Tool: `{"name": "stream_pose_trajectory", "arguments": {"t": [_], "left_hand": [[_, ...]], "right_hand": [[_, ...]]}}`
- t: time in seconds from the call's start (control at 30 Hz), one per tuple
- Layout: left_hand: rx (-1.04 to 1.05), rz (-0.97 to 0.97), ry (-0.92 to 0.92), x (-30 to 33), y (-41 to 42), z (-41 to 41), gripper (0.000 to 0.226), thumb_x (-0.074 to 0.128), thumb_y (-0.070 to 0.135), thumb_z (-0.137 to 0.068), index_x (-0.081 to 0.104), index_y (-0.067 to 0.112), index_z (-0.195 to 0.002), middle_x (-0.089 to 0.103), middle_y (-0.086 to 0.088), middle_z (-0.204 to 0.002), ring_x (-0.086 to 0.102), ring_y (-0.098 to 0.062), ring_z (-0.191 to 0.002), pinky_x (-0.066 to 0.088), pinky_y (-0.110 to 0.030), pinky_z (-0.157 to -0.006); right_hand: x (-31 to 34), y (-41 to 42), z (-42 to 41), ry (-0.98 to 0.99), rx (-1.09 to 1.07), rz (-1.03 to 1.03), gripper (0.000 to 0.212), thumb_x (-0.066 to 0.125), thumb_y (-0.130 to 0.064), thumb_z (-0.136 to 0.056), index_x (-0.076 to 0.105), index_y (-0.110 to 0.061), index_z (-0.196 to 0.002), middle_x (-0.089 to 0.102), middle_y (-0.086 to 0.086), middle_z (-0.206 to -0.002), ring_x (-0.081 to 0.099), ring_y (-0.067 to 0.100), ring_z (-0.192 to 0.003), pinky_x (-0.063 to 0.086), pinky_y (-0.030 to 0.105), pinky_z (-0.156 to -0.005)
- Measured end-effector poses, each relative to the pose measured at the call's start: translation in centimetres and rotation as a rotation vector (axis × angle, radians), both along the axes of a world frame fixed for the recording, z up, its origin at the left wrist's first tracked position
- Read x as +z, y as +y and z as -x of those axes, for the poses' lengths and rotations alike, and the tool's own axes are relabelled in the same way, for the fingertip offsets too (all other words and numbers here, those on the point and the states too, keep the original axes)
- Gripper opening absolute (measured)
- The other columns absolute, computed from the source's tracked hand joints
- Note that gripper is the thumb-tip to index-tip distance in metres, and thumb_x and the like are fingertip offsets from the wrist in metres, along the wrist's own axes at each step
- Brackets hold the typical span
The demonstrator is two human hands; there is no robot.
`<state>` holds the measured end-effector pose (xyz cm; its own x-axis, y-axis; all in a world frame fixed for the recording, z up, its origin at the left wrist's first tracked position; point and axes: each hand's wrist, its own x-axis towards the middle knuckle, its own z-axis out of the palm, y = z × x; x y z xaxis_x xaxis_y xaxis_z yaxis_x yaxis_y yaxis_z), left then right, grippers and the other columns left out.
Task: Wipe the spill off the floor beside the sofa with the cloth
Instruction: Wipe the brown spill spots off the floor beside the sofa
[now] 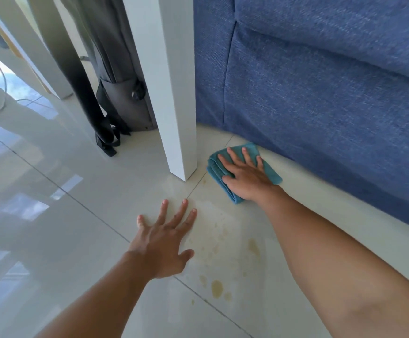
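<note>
Glossy pale floor tiles (52, 191), crossed by thin dark grout lines and carrying bright reflections, fill the lower and left parts of the view, and no container is seen anywhere on them. A blue fabric sofa (320, 93) is seen beyond and to the right of the right hand (247, 176), its base running just beside the cloth. The teal cloth (269, 172), folded into layers, lies flat on the floor and is pressed down by the right hand, which is spread open with the palm and fingers flat on top of it rather than closed around it. The spill (217, 287) is seen as yellowish-brown spots and faint smears on the tile nearer the person than the cloth, between the two forearms and just right of the left hand (164, 240); the cloth is not yet on most of it. The left hand is laid open on the bare floor, fingers splayed, gripping nothing, its fingertips at a grout line near the edge of the stained patch. A white square leg (171, 89) stands on the floor just left of the cloth and beyond the left hand, close to the sofa's corner. Behind that leg a dark grey bag (115, 69) with hanging straps rests on the floor. Further white legs and a thin cable on the tiles are seen at the far left.
</note>
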<state>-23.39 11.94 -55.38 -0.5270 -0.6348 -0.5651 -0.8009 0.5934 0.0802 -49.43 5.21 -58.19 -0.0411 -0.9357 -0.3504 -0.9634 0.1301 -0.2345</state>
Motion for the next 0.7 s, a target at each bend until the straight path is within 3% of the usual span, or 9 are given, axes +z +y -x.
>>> {"name": "stream_pose_trajectory", "arguments": {"t": [0.27, 0.5, 0.7], "left_hand": [[0.029, 0.015, 0.009, -0.4, -0.2, -0.5, 0.088, 0.04, 0.062, -0.093, -0.024, 0.043, -0.15, -0.035, 0.017, -0.157, -0.025, -0.026, -0.149, 0.014, -0.068, -0.115], [0.037, 0.018, 0.022, -0.4, -0.3, -0.3, 0.087, 0.041, 0.066, -0.092, -0.02, 0.046, -0.151, -0.033, 0.02, -0.157, -0.022, -0.024, -0.15, 0.017, -0.067, -0.115], [0.083, 0.004, 0.059, -0.4, 0.0, -0.3, 0.088, 0.047, 0.065, -0.092, -0.013, 0.046, -0.153, -0.025, 0.02, -0.161, -0.018, -0.023, -0.151, 0.013, -0.067, -0.116]], "right_hand": [[-0.2, 4.1, -1.6, -0.082, 0.201, 0.077, 0.062, 0.028, -0.044, -0.098, 0.012, -0.051, -0.157, -0.001, -0.022, -0.168, -0.013, 0.01, -0.155, -0.014, 0.046, -0.123], [-0.8, 11.7, 5.4, 0.076, -0.131, 0.037, 0.061, 0.02, -0.049, -0.101, -0.001, -0.045, -0.158, -0.012, -0.017, -0.169, -0.018, 0.016, -0.155, -0.012, 0.049, -0.124], [-0.9, 15.1, 5.1, 0.07, -0.216, 0.002, 0.062, 0.016, -0.048, -0.1, -0.008, -0.046, -0.157, -0.019, -0.014, -0.168, -0.02, 0.02, -0.154, -0.014, 0.052, -0.122]]}}
